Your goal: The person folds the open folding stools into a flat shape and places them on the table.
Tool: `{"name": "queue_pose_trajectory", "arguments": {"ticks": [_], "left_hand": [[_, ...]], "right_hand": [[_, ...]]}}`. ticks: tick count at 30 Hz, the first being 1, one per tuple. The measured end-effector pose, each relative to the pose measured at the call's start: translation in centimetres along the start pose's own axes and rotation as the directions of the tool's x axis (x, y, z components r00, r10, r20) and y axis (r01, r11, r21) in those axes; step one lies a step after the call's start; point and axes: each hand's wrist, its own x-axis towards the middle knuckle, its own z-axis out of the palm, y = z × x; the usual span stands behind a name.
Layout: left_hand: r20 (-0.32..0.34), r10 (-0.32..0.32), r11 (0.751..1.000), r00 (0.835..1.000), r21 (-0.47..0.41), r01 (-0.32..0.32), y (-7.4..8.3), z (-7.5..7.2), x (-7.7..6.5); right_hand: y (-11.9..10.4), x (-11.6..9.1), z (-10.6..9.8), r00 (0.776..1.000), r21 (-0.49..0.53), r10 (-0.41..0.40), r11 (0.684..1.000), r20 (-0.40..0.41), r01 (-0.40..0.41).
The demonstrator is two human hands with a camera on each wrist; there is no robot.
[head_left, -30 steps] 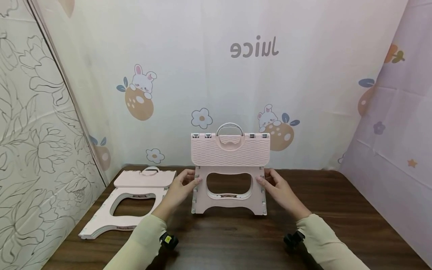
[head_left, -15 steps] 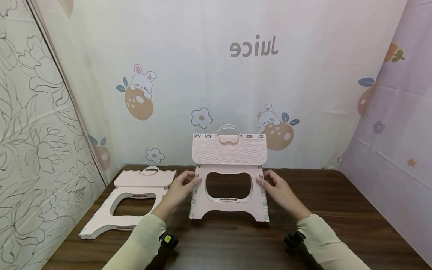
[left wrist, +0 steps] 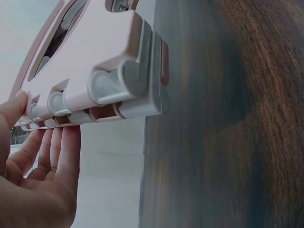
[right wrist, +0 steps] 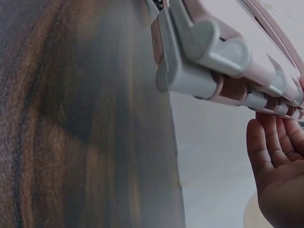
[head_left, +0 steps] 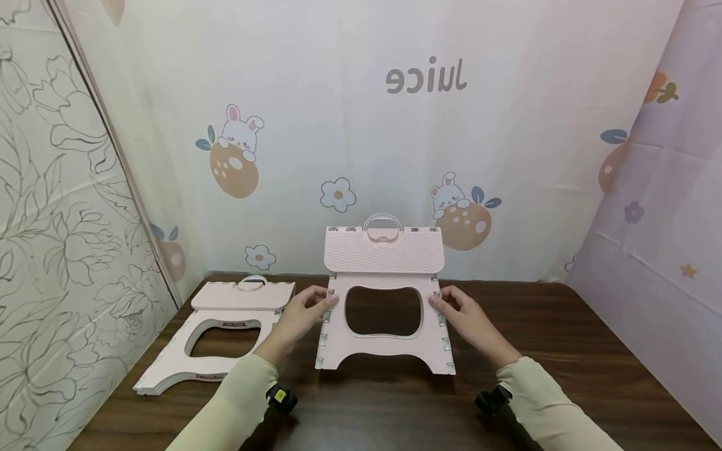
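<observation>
A pink folding stool (head_left: 386,250), folded flat with its handle up, is held tilted above the table between both hands. My left hand (head_left: 299,318) pinches its left edge, thumb on the front and fingers behind. On the opposite edge, my right hand (head_left: 469,319) grips it the same way. In the left wrist view the fingers (left wrist: 66,152) lie under the hinged edge of the stool (left wrist: 85,61), and the thumb presses its face. The right wrist view shows the other hinged edge (right wrist: 228,57) with fingers (right wrist: 266,147) behind it; the right thumb is mostly out of frame.
A second pink folding stool (head_left: 169,351), also folded, lies on the left of the dark wooden table (head_left: 553,363), its handle toward the back. A printed curtain (head_left: 361,125) hangs behind the table, with more patterned cloth (head_left: 73,250) along the left side.
The held stool's lower edge has swung down and toward me, so it leans back more and its top sits slightly lower. Both hands keep their grip in nearly the same place.
</observation>
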Motion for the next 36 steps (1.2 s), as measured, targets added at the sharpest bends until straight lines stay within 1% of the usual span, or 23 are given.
{"name": "queue_pose_trajectory", "arguments": {"ticks": [3, 4, 7, 8, 10, 16, 22, 27, 31, 36], "left_hand": [[0.010, -0.014, 1.000, 1.000, -0.007, 0.014, 1.1, 0.1, -0.7], [0.016, -0.015, 1.000, 1.000, -0.007, 0.015, 1.1, 0.0, -0.8], [0.031, -0.013, 1.000, 0.999, -0.008, 0.013, 0.9, -0.1, -0.8], [0.035, -0.009, 1.000, 0.999, -0.011, 0.010, 0.6, -0.1, -0.7], [0.032, -0.012, 1.000, 0.999, -0.012, 0.012, -0.4, -0.2, -0.1], [0.014, -0.035, 0.999, 0.999, 0.002, 0.035, -0.6, -0.2, 0.1], [0.024, -0.051, 0.999, 0.998, -0.001, 0.051, -0.7, -0.3, 0.2], [0.032, -0.068, 0.998, 0.997, 0.016, 0.068, -0.7, -0.4, 0.3], [0.045, -0.090, 0.996, 0.995, 0.023, 0.089, -0.9, -0.5, 0.1], [0.084, -0.091, 0.996, 0.992, 0.028, 0.089, -0.9, -0.5, -0.2]], "right_hand": [[0.1, -0.1, 0.0, 1.000, -0.007, 0.012, 1.000, 0.009, -0.012], [0.1, -0.1, 0.1, 1.000, -0.011, 0.016, 1.000, 0.011, -0.016], [0.2, -0.2, 0.1, 1.000, -0.021, 0.028, 0.999, 0.013, -0.028], [0.2, -0.3, 0.1, 0.999, -0.025, 0.026, 0.999, 0.019, -0.025], [0.3, -0.2, 0.1, 0.999, -0.027, 0.027, 0.999, 0.023, -0.026], [0.4, -0.1, 0.1, 0.999, -0.017, 0.031, 0.999, 0.042, -0.030], [0.5, -0.3, 0.1, 0.997, -0.017, 0.051, 0.999, 0.054, -0.050], [0.7, -0.3, 0.0, 0.996, -0.026, 0.061, 0.998, 0.062, -0.059], [1.0, -0.4, -0.1, 0.995, -0.037, 0.069, 0.997, 0.077, -0.066], [1.2, -0.4, -0.2, 0.992, -0.044, 0.089, 0.995, 0.093, -0.085]]}}
